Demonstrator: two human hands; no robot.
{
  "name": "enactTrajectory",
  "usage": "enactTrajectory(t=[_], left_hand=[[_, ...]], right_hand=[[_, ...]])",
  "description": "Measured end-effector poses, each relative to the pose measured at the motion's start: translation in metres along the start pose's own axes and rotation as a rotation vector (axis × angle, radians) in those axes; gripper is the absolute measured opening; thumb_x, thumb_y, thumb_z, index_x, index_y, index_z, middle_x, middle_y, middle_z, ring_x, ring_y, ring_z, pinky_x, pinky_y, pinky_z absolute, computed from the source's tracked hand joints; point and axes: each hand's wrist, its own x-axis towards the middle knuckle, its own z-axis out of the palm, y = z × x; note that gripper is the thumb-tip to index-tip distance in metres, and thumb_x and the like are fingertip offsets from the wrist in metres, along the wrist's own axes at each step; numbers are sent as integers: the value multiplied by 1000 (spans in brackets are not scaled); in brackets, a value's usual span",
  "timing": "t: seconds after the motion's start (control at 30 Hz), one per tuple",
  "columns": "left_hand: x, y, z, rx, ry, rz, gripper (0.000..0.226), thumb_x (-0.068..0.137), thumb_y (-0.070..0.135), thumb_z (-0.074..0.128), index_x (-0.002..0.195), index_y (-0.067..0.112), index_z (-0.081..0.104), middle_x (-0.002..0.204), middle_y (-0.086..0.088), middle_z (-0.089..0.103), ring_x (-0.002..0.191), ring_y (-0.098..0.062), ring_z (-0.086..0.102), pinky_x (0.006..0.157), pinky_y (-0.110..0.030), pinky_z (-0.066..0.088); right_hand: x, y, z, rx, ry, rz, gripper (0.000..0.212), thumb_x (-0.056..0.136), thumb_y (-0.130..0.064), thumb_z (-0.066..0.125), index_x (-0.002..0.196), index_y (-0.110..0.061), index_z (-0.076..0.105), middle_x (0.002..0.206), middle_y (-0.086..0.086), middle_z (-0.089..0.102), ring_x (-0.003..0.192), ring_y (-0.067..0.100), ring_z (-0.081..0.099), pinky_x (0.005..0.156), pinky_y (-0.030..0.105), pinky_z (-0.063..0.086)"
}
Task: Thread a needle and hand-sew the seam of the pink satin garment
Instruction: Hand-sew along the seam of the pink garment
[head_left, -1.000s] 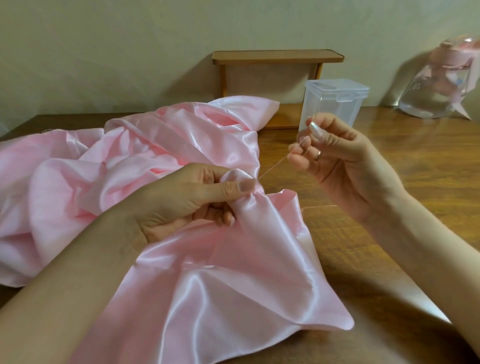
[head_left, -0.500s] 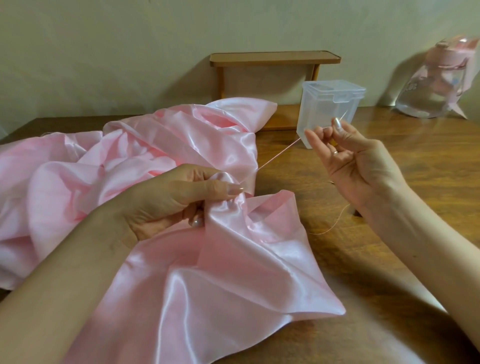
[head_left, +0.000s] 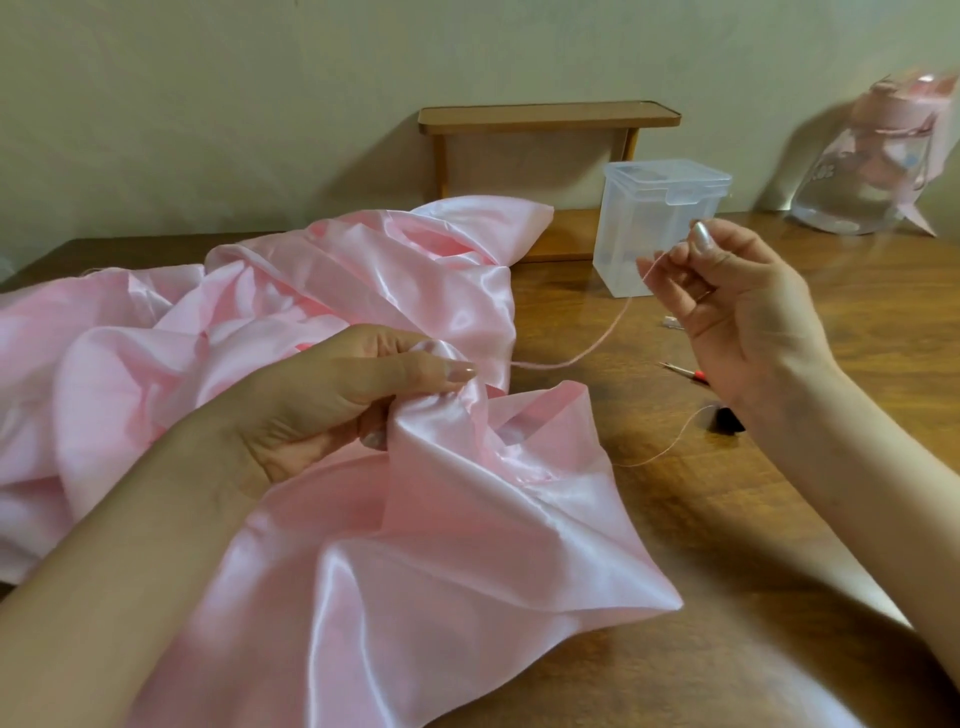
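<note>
The pink satin garment (head_left: 322, 499) lies bunched across the wooden table (head_left: 779, 519). My left hand (head_left: 337, 400) pinches a fold of its seam between thumb and fingers. A pink thread (head_left: 587, 353) runs slack from that fold up to my right hand (head_left: 737, 312), which is raised to the right with its fingertips pinched together on the thread. The needle itself is too thin to make out there. A loose tail of thread (head_left: 670, 447) curls on the table below my right wrist.
A clear lidded plastic box (head_left: 660, 223) stands behind my right hand. A small wooden shelf (head_left: 545, 119) sits against the wall. A clear bottle with a pink lid (head_left: 872, 171) is at the far right. A red-handled tool (head_left: 685, 374) and a small black object (head_left: 727, 421) lie under my right hand.
My right hand has drawn up and to the right, away from the fabric, pulling more thread through; the thread now sags in a curve. My left hand still holds the fold.
</note>
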Motion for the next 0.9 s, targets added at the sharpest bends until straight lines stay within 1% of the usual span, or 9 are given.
enactTrajectory(t=[0.07, 0.17, 0.23, 0.3, 0.37, 0.47, 0.6, 0.73, 0.9], left_hand=[[0, 1, 1, 11, 0, -2, 26, 89, 5, 57, 64, 10, 52, 37, 10, 50, 31, 0, 47, 33, -8, 34], [-2, -2, 3, 71, 27, 47, 26, 70, 22, 75, 56, 11, 56, 41, 8, 43, 34, -2, 35, 33, -12, 29], [-2, -4, 5, 103, 16, 51, 26, 69, 28, 70, 57, 9, 56, 42, 6, 42, 35, -3, 34, 34, -13, 29], [-3, -3, 7, 107, -12, 58, 25, 71, 29, 67, 54, 12, 57, 43, 6, 43, 36, -3, 35, 35, -13, 30], [-3, -4, 7, 121, -43, 65, 28, 71, 29, 76, 54, 14, 60, 45, 5, 44, 38, -4, 36, 36, -13, 30], [-2, -5, 5, 127, -61, 78, 24, 70, 31, 70, 57, 13, 60, 48, 2, 43, 40, -5, 36, 37, -14, 31], [-3, -6, 3, 104, -92, 86, 27, 63, 39, 75, 56, 17, 62, 51, 2, 42, 43, -6, 35, 38, -14, 30], [-3, -6, 2, 111, -110, 86, 25, 71, 32, 71, 53, 17, 60, 48, 5, 41, 40, -5, 35, 37, -13, 30], [-5, -5, 2, 94, -178, 59, 59, 65, 41, 72, 63, -9, 40, 57, -6, 33, 48, -13, 33, 44, -16, 29]], right_hand=[[-4, 1, 4, 10, -81, 35, 11, 88, 5, 52, 88, -5, 56, 66, 7, 59, 62, 11, 63, 74, 26, 55], [-13, 4, 12, -23, -313, 127, 10, 80, 3, 53, 85, -6, 55, 63, 6, 56, 62, 16, 64, 74, 34, 57], [-22, 7, 17, -286, -477, 136, 3, 79, -2, 56, 78, -6, 56, 63, 6, 58, 60, 18, 63, 64, 32, 56], [-30, 13, 19, -546, -619, 129, 8, 76, -4, 64, 74, -2, 57, 77, 10, 68, 64, 20, 64, 57, 28, 55], [-37, 18, 22, -678, -749, 177, 12, 75, -2, 70, 74, -1, 58, 94, 10, 72, 65, 20, 64, 55, 27, 53], [-40, 26, 21, -732, -898, 278, 6, 75, -2, 67, 74, -3, 61, 77, 5, 70, 59, 15, 62, 56, 26, 50], [-40, 26, 22, -760, -927, 317, 8, 73, -2, 72, 71, -6, 65, 64, 6, 64, 58, 16, 63, 60, 25, 52], [-35, 19, 20, -743, -845, 223, 11, 69, 3, 71, 66, -5, 64, 59, 8, 64, 51, 15, 60, 54, 25, 51], [-31, 16, 20, -736, -705, -32, 19, 70, 10, 63, 62, -8, 62, 56, 7, 62, 50, 15, 58, 49, 24, 48]])
